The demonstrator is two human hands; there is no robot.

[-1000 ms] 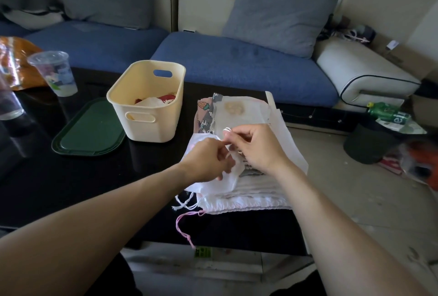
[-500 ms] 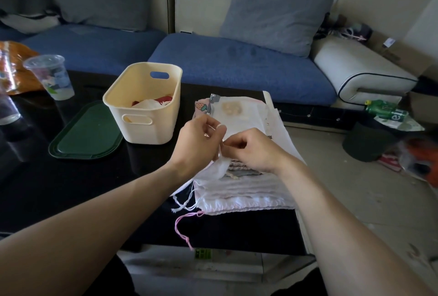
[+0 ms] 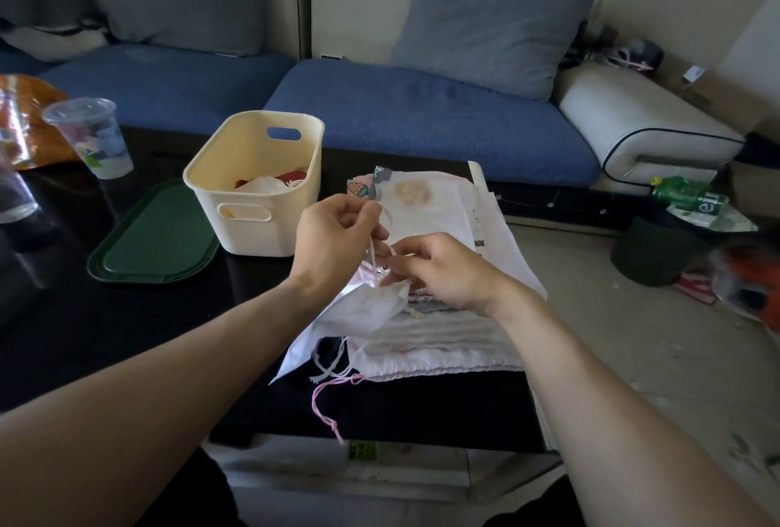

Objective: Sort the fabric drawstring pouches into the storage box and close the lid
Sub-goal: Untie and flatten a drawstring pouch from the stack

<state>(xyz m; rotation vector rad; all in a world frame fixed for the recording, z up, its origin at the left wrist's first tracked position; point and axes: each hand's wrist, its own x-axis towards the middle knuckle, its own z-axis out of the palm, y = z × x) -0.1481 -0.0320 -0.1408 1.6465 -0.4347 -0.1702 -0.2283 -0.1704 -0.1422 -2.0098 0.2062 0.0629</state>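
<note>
- The left hand [image 3: 337, 239] pinches a thin white string [image 3: 374, 250] with its fingers curled.
- The right hand [image 3: 439, 269] has curled fingers too and pinches the top of a white pouch [image 3: 371, 307].
- This pouch sits on a pile of pouches [image 3: 439, 341] at the near right part of the dark counter [image 3: 105, 336].
- The pouch looks soft, thin and very light, so it will flop and fold. The gathered top by the string looks like the best place to hold it.
- Loose strings, like the pink string [image 3: 325, 408] hanging over the counter edge, could snag.
- The cream storage box [image 3: 253, 185] stands open just left of the pile, with some cloth inside already.
- The green lid [image 3: 156, 235] lies flat to the left, touching the box.
- A plastic cup [image 3: 90, 138] stands well away on the far left, so the short way from pile to box looks open.
</note>
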